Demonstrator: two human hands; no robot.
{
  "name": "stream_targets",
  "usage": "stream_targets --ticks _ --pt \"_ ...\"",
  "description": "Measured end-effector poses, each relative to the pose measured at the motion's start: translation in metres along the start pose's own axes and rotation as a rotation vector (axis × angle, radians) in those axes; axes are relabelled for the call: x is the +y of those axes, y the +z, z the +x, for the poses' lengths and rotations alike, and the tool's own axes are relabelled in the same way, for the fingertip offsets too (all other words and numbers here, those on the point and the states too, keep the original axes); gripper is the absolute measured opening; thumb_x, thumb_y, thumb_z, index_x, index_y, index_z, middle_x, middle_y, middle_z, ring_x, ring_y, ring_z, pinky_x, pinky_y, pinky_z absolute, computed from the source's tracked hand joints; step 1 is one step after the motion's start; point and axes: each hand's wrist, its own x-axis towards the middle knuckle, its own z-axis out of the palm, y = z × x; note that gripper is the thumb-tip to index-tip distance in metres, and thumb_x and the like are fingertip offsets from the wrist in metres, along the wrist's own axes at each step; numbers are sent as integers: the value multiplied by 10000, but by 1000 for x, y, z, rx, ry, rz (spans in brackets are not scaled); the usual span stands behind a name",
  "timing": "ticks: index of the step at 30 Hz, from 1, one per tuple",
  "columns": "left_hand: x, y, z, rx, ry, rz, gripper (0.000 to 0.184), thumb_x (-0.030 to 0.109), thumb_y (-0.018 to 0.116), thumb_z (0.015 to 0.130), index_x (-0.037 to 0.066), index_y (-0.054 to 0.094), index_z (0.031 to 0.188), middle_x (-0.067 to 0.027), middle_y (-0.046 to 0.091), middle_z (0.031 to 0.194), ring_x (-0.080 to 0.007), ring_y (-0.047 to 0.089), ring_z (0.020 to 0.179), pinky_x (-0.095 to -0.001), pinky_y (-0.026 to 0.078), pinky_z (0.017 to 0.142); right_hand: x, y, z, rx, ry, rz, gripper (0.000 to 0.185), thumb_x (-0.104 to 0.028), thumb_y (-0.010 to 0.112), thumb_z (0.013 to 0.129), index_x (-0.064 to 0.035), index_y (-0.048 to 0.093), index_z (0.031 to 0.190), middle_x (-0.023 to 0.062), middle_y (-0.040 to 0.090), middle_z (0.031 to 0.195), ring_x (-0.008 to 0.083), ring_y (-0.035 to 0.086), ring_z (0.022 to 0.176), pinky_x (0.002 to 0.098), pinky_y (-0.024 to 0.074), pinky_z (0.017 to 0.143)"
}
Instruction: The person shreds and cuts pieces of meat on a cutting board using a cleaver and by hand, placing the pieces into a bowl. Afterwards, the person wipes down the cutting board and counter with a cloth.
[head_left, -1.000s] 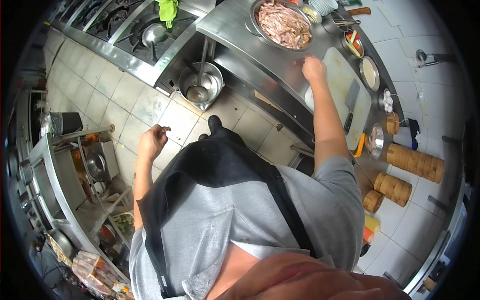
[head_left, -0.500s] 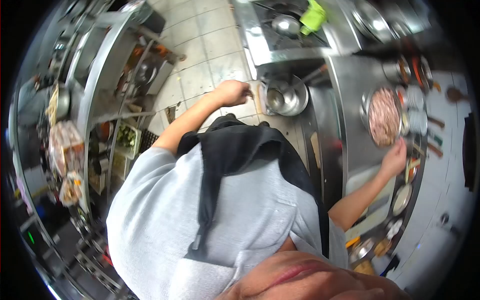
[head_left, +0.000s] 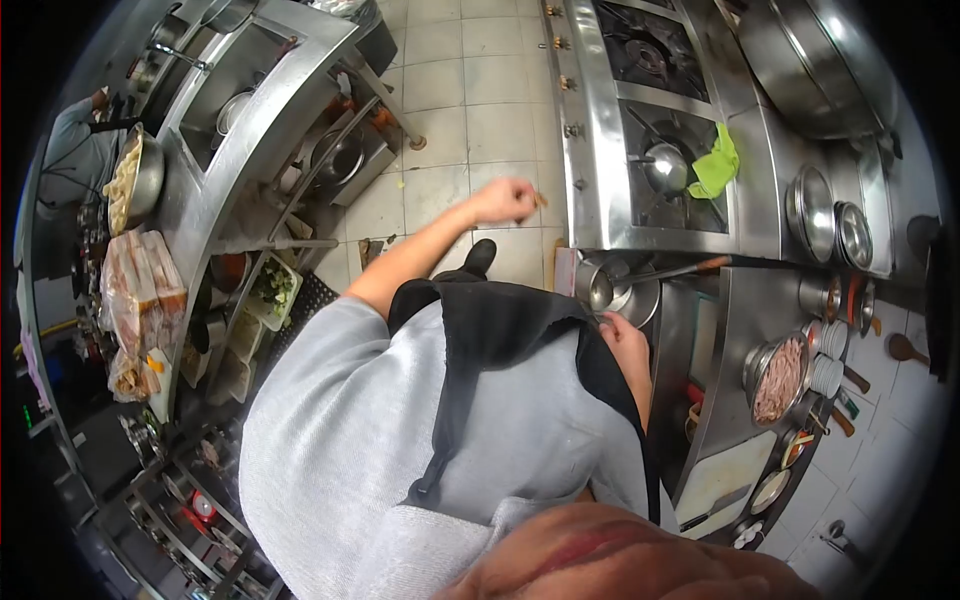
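My left hand (head_left: 508, 201) hangs over the tiled floor, fingers curled into a fist. A small brownish spot shows by its fingertips; I cannot make out whether it is held. Low beside the black apron (head_left: 510, 325), my right hand (head_left: 626, 348) has its fingers bent together at the apron's edge. What they grip, if anything, is hidden. Just beyond that hand are a metal pot (head_left: 598, 287) and a wider metal bowl (head_left: 648, 300), partly covered. A long utensil with a wooden handle (head_left: 700, 266) reaches over them. Sliced raw meat (head_left: 782, 378) fills a steel bowl (head_left: 752, 362) on the right counter.
Ahead on the right stands a gas stove (head_left: 597, 190) with a green cloth (head_left: 716, 165) on it. A cutting board (head_left: 725, 475) and knife (head_left: 718, 512) lie near right. The left steel counter (head_left: 235, 150) carries bagged meat (head_left: 150, 280). Another person (head_left: 70, 150) is at far left.
My right hand has moved left from beside the meat bowl to the apron's edge. My left hand has shifted slightly to the right. The view has turned, showing more of the stove.
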Motion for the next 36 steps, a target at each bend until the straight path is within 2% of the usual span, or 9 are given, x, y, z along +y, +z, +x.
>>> stream_targets --ticks 3,6,9,16,20,24,29,32,36 --pt "46 -147 9 358 48 -111 189 240 717 937 85 722 1044 -14 721 914 -114 661 820 -310 560 793 -15 18 16 -33 -15 -23 300 -253 681 938 -134 735 1208 168 750 890 381 719 870 458 552 809" --pt "32 -344 31 793 14 -56 729 601 725 887 -1 652 1293 -79 763 993 -159 723 868 -315 562 719 -37 13 28 -16 60 -33 312 -259 680 939 -138 725 1223 167 753 909 381 726 893 471 551 819" --pt "12 -429 23 1115 8 262 878 611 738 875 -56 573 1422 -150 743 1185 -218 735 1059 -332 545 924 -43 14 41 15 118 -32 313 -262 675 947 -133 721 1229 166 752 927 377 721 894 456 547 812" --pt "-102 -284 11 262 44 -130 253 285 659 1029 39 693 981 40 599 760 -66 521 686 -247 445 623 -38 47 75 -56 44 -87 341 -314 649 939 -125 716 1215 175 748 1084 381 711 1024 454 564 890" --pt "-169 -219 -39 -140 -374 785 548 415 803 856 28 697 1229 -211 754 1050 -361 729 971 -428 563 861 -33 18 143 267 48 6 326 -274 663 912 -136 724 1201 170 751 1006 384 718 941 471 568 825" --pt "-221 -205 -120 -195 -661 653 577 430 775 856 33 695 1266 -233 721 1212 -366 684 1170 -418 531 999 6 -43 245 544 178 116 364 -295 704 912 -130 699 1237 126 754 955 346 724 934 462 564 832" --pt "-230 -236 -208 -224 -747 739 533 452 644 922 31 716 1240 -233 681 1302 -387 634 1242 -457 498 1055 83 -100 358 791 346 -278 564 -351 663 929 -98 546 1419 221 693 1240 443 674 1125 542 542 947" --pt "-183 -242 -219 -189 -777 810 471 413 607 918 30 726 1166 -239 682 1260 -407 631 1199 -482 505 1032 81 -131 392 447 601 -286 541 -390 625 961 -183 546 1454 177 669 1358 378 648 1253 535 533 999" --pt "-136 -244 -198 -129 -755 884 473 419 611 928 33 716 1181 -204 696 1231 -394 649 1162 -473 518 1015 70 -146 396 558 541 -272 478 -353 613 940 -174 656 1382 180 678 1346 405 660 1214 508 524 1012"
